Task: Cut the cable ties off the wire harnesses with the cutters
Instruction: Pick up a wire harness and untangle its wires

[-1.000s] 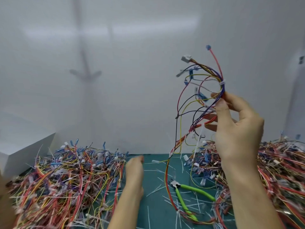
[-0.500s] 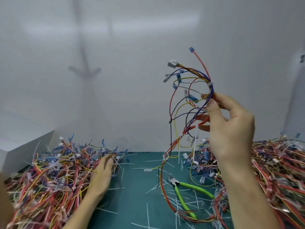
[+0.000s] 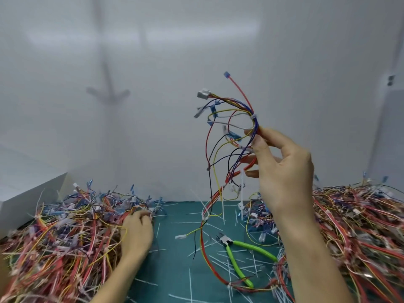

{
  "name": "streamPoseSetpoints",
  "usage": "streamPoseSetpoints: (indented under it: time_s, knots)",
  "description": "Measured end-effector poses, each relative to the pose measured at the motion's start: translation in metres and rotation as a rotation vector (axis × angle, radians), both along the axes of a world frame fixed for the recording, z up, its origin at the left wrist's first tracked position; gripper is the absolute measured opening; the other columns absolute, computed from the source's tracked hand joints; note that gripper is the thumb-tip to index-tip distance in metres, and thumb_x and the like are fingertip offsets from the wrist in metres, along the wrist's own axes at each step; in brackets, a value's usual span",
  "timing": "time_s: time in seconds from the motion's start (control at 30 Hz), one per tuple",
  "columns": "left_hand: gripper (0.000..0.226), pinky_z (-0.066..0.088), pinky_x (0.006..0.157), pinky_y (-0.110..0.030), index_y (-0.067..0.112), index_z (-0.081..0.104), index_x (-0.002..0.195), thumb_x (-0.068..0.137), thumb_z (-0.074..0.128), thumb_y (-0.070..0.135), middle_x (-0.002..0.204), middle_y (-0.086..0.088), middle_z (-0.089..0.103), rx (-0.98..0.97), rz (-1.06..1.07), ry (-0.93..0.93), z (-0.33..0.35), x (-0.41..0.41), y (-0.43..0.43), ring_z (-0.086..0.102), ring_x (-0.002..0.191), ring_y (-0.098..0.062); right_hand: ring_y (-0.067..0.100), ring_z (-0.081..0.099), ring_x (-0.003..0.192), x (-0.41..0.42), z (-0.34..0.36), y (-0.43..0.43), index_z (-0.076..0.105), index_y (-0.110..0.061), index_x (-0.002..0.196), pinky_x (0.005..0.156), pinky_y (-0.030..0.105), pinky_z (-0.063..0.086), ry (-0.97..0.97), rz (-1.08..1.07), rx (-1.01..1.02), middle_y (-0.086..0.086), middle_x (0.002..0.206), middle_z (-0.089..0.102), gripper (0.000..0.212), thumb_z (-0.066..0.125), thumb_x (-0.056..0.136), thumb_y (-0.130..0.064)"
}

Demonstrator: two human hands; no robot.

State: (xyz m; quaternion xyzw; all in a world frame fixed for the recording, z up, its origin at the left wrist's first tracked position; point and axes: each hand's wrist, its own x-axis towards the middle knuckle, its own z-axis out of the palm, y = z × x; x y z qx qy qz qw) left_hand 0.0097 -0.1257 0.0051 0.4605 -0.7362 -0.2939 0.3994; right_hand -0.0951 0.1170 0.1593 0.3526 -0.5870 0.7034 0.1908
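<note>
Two hands in play, and only one has a harness. The right hand (image 3: 284,171) is raised in front of the white wall, thumb and forefinger pinching a wire harness (image 3: 231,132) just below a white cable tie (image 3: 253,116) that binds the bundle; its other fingers curl loosely behind the wires. Connectors fan out to the left above the grip, and the red and yellow tails hang right down to the green mat (image 3: 181,255) and loop across it. Down low, the left hand (image 3: 136,232) lies palm down at the edge of the left pile (image 3: 61,232) of harnesses, fingertips in among the wires. They are blurred, so I cannot tell whether it grips one. The cutters (image 3: 253,249), green-handled, lie on the mat between the two piles, jaws pointing up-left, handles splayed, no hand on them. Cut tie offcuts (image 3: 190,281) litter the mat. The right pile (image 3: 358,226) heaps up behind the right forearm, and a white box (image 3: 28,202) sits far left
</note>
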Motion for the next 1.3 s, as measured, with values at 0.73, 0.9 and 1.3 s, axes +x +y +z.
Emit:
streamPoseSetpoints:
  time_s: [0.73,0.9,1.3]
  knots:
    - [0.026,0.05,0.073,-0.018,0.028,0.059,0.1,0.093,0.046,0.049,0.087,0.014,0.069,-0.246,-0.438,0.678,0.15,-0.045,0.122,0.066,0.081,-0.001,0.012,0.072,0.074,0.0,-0.007,-0.011,0.071,-0.043,0.108,0.065,0.04,0.062,-0.036,0.065,0.067,-0.008,0.097,0.073,0.021,0.062,0.096,-0.029]
    - [0.043,0.055,0.079,-0.027,0.027,0.055,0.118,0.082,0.065,0.048,0.099,0.011,0.07,-0.108,-0.611,0.724,0.143,-0.042,0.125,0.069,0.089,-0.008,0.013,0.073,0.074,0.003,-0.004,-0.011,0.075,-0.041,0.101,0.058,0.025,0.059,-0.075,0.19,0.057,-0.016,0.09,0.076,0.022,0.066,0.094,-0.023]
    - [0.033,0.053,0.059,-0.017,0.024,0.074,0.09,0.069,0.072,0.05,0.074,0.008,0.07,0.083,-0.69,0.833,0.149,-0.015,0.116,0.065,0.061,-0.007,0.011,0.071,0.062,0.008,0.005,-0.004,0.078,-0.024,0.086,0.052,0.019,0.053,-0.206,0.437,0.132,-0.006,0.079,0.076,0.028,0.055,0.099,-0.016]
